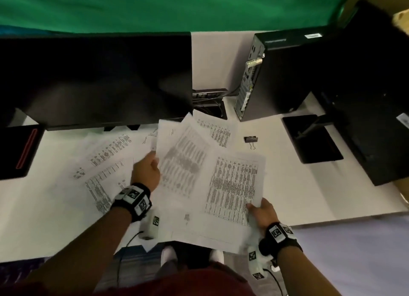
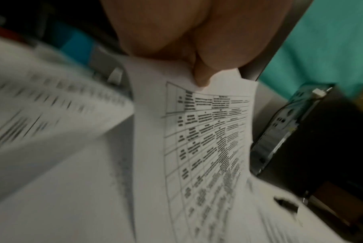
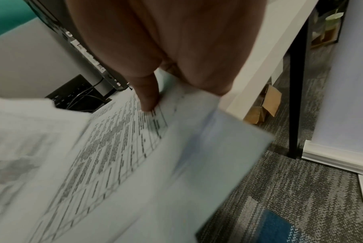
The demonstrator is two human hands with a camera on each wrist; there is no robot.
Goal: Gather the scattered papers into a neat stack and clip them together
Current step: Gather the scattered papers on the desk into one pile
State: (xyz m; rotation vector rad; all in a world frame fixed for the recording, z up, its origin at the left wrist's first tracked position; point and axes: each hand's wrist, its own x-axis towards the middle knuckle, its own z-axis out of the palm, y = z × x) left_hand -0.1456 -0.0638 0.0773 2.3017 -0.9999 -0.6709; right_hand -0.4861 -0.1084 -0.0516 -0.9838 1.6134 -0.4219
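Observation:
My left hand (image 1: 147, 169) pinches the left edge of a printed sheet (image 1: 181, 160) lifted off the white desk (image 1: 287, 185); the left wrist view shows the thumb (image 2: 200, 78) on that sheet (image 2: 197, 148). My right hand (image 1: 262, 211) pinches the lower right corner of another printed sheet (image 1: 232, 185), with more paper under it; the right wrist view shows the thumb (image 3: 147, 95) on the page (image 3: 114, 156). Several more printed sheets (image 1: 104, 163) lie spread on the desk to the left, and one sheet (image 1: 217, 129) lies behind. A black binder clip (image 1: 251, 139) lies on the desk right of the papers.
A dark monitor (image 1: 95, 81) stands at the back left, its base (image 1: 20, 149) at far left. A black computer tower (image 1: 276, 74) and a second monitor stand (image 1: 312, 138) occupy the right. A power strip with cables (image 1: 210, 96) lies behind. Carpet (image 3: 291, 197) shows below the desk edge.

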